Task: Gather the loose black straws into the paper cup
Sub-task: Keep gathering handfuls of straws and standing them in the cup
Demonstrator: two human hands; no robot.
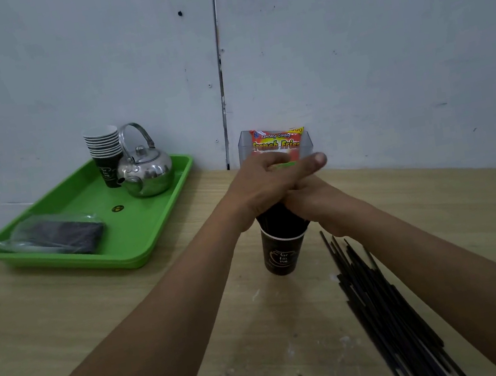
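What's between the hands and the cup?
A straw bundle, held by the left hand and right hand, runs down into the cup; head view.

We look from one camera worn on the head, facing forward and down over the wooden table toward the wall behind it. The view is wide and near: the forearms enter from the bottom edge, and the left hand and right hand meet at the centre, round the black straws in the paper cup.

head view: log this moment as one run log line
straw bundle: standing in paper cup | left hand: grips bundle | right hand: grips bundle | loose straws: pile on table right of cup | task: unfinished
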